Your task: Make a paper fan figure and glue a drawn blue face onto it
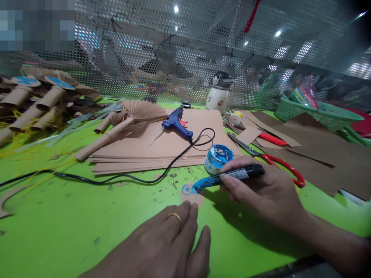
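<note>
My right hand grips a black marker whose tip end is coated in blue paint. That blue end touches a small round brown paper disc, which bears a blue ring-like pattern on its upper left. Stretched out flat, my left hand presses its fingertips on the near edge of the disc; a gold ring is on one finger. Just beyond the marker stands an open jar of blue paint, its rim smeared blue.
Behind the jar lies a stack of brown paper with a blue glue gun and its black cord on top. Paper fans and tubes crowd the left. Red-handled scissors, brown sheets, a green basket and a bottle are right and back.
</note>
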### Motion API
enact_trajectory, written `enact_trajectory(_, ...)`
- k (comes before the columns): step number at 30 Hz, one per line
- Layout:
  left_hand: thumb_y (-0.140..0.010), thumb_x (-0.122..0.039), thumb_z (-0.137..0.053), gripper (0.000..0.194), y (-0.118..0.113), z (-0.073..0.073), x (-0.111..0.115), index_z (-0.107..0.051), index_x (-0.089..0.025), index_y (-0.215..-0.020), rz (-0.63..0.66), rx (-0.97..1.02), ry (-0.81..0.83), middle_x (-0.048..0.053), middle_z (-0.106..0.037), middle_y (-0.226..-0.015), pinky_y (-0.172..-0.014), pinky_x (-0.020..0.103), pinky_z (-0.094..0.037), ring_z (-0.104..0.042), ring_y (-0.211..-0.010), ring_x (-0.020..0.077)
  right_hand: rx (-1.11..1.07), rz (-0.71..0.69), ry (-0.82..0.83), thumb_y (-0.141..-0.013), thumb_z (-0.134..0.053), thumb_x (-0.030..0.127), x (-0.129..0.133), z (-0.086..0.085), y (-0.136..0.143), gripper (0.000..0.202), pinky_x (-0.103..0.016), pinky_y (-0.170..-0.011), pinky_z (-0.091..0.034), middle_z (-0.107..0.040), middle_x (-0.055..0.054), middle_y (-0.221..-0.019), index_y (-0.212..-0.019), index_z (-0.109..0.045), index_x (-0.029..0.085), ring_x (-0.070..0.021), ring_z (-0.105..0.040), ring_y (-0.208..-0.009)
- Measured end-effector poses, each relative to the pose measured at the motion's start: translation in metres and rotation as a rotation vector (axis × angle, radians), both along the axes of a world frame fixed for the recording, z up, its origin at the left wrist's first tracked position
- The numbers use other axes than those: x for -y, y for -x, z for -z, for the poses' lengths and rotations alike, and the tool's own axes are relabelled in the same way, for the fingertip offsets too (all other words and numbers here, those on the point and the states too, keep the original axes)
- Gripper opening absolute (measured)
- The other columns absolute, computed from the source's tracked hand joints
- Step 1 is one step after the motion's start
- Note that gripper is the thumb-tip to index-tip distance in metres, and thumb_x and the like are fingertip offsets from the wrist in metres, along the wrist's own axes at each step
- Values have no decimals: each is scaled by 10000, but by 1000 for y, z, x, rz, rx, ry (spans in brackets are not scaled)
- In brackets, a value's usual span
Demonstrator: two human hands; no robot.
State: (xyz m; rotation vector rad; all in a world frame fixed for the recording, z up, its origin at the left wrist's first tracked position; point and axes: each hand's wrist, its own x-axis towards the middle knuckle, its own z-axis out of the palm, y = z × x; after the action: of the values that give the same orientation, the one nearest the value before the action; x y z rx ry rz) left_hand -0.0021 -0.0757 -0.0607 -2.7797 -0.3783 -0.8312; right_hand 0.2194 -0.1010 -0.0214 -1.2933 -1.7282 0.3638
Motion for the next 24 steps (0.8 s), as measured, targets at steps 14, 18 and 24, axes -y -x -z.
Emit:
enact_trajectory(14, -938, -229, -419, 224, -1, -2, 0, -624, -143, -916, 18, -10, -38, 142, -714, -959, -781, 354, -582, -688, -895, 247, -80, 21, -49, -827, -645, 213, 0, 4, -1, 62, -245, -473, -490, -634, 4, -652, -885, -624, 205, -130, -609, -534)
enact_trajectory(18, -926, -199, -422, 208, -2, -4, -1, -620, -147, -887, 10, 0, -40, 137, -715, -952, -793, 352, -578, -688, -893, 242, -19, -10, -14, -832, -640, 197, 1, 3, 1, 55, -223, -476, -478, -609, 38, -600, -880, -615, 203, -98, -568, -483)
enact_trajectory(24, -899, -153, -426, 199, -4, -2, 0, -618, -141, -848, 8, 8, -100, 140, -723, -900, -760, 364, -584, -696, -843, 252, 0, 20, -55, -831, -639, 192, 1, 2, 1, 68, -236, -525, -510, -641, 23, -656, -893, -612, 203, -110, -606, -534)
